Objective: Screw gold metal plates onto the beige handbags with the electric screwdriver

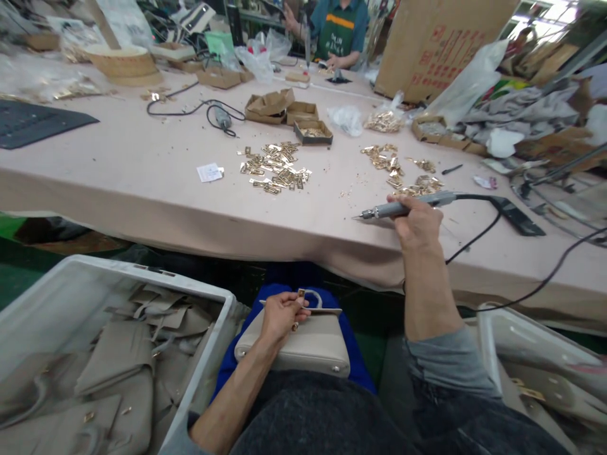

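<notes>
A beige handbag (313,341) lies across my lap, its small looped handle (313,297) pointing toward the table. My left hand (282,316) is closed on the bag's top edge, fingertips pinched beside a gold metal fitting (301,293). Exactly what sits under those fingertips is hidden. Above the table's front edge, my right hand (417,218) grips a grey electric screwdriver (386,210) with its bit pointing left. A black cord runs from its rear end. Just beyond that hand lie loose gold fittings (422,186).
Gold rectangular plates (277,167) are heaped mid-table near cardboard boxes (313,133). On the left stands a white bin (190,284) of beige bags; another bin (493,341) is at right. A second corded tool (220,117) lies farther back. A person (339,31) sits across the table.
</notes>
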A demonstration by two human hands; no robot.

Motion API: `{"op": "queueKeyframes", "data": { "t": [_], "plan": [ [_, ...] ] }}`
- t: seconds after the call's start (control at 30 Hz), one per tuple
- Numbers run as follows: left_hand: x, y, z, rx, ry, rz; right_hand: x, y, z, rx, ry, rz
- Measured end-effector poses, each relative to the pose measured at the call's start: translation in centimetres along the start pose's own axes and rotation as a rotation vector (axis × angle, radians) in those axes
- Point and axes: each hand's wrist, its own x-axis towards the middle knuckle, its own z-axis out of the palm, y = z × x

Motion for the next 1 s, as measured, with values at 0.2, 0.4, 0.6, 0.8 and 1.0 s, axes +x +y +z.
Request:
{"op": "queueKeyframes", "data": {
  "t": [0.2, 0.4, 0.6, 0.8, 1.0],
  "plan": [
    [-0.3, 0.3, 0.3, 0.017, -0.009, 0.013, -0.4, 1.1, -1.9, -0.116, 0.008, 0.129],
    [-0.1, 0.1, 0.1, 0.032, 0.015, 0.020, -4.8, -0.9, -4.7, -0.434, -0.010, -0.085],
    [-0.9, 0.9, 0.5, 0.057, 0.023, 0.018, -5.7, -0.6, -6.8, -0.414, -0.093, -0.050],
    [0.5, 0.1, -0.3, 0.077, 0.093, -0.006, -7.7, -1.3, -6.7, -0.219, -0.048, -0.035],
    [-1.5, 2.1, 1.5, 0.057, 0.057, 0.086, -17.8, 1.3, -10.1, -0.280, -0.304, 0.189]
  ]
}}
